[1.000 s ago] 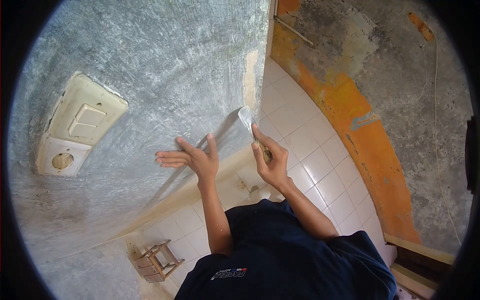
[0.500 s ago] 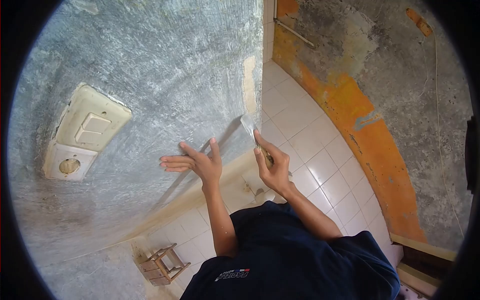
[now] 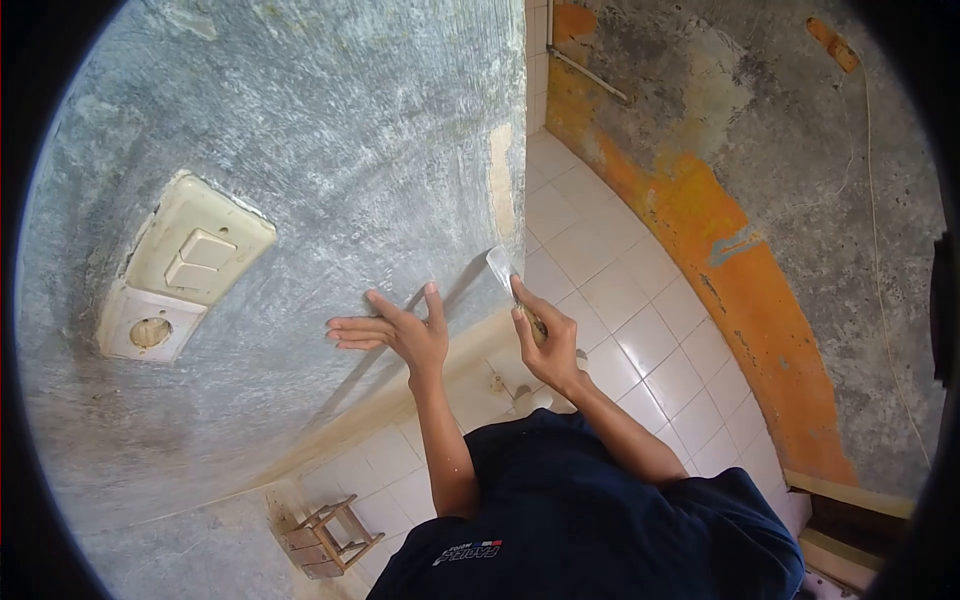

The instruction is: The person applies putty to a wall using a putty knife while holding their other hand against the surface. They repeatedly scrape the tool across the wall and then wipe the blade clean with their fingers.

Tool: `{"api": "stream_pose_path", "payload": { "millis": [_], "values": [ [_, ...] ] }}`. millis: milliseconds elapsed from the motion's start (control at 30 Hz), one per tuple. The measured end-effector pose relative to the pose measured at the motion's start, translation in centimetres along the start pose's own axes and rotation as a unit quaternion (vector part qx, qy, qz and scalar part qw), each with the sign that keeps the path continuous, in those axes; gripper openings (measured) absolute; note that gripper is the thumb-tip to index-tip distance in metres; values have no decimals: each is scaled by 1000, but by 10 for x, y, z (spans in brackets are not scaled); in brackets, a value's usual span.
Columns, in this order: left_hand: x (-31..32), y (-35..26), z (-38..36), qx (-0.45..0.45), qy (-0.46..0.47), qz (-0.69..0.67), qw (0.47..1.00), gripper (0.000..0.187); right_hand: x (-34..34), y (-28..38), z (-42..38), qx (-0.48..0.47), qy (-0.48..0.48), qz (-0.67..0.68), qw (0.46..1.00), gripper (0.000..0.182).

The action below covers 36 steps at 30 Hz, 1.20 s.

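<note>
My right hand (image 3: 547, 345) is wrapped round the handle of a scraper (image 3: 501, 264), whose flat metal blade meets the grey wall (image 3: 330, 150) close to its vertical edge. Just above the blade on that edge runs a pale bare strip (image 3: 501, 180). Fingers spread, my left hand (image 3: 405, 330) is held up against or just off the wall and holds nothing; whether it touches cannot be told. Part of the scraper's handle is hidden by my fingers.
A light switch plate (image 3: 215, 230) with a socket (image 3: 150, 332) is set in the wall at left. Below stands a small wooden stool (image 3: 330, 535) on the tiled floor (image 3: 620, 290). Opposite is another wall with an orange painted band (image 3: 760, 320).
The wall and switch plate appear slightly lower and further right as the view shifts. Both hands sit a little lower in view; the scraper stays in my right hand.
</note>
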State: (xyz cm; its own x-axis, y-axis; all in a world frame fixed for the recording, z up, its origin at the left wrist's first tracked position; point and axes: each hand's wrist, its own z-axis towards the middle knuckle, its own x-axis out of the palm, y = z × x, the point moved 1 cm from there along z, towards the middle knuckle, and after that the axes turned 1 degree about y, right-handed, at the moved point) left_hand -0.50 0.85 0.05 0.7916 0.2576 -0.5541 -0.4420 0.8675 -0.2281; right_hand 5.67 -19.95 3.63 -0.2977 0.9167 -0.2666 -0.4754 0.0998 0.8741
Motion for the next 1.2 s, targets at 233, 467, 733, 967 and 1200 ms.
{"api": "stream_pose_path", "payload": {
  "millis": [233, 467, 733, 967, 1200],
  "values": [
    [1, 2, -1, 8, 0, 10, 1000, 108, -1, 8, 2, 26, 1, 17, 1000, 40],
    [1, 1, -5, 8, 2, 6, 1000, 107, -2, 19, 7, -13, -41, 17, 999, 41],
    [4, 3, -3, 7, -8, -10, 1000, 106, -4, 20, 6, 5, -17, 10, 1000, 40],
    [4, 1, -1, 11, -9, 1, 1000, 106, 1, 13, 8, -19, -37, 4, 999, 41],
    [3, 3, -3, 13, -11, 3, 1000, 106, 5, 7, 5, -23, -30, -24, 999, 41]
  ]
}}
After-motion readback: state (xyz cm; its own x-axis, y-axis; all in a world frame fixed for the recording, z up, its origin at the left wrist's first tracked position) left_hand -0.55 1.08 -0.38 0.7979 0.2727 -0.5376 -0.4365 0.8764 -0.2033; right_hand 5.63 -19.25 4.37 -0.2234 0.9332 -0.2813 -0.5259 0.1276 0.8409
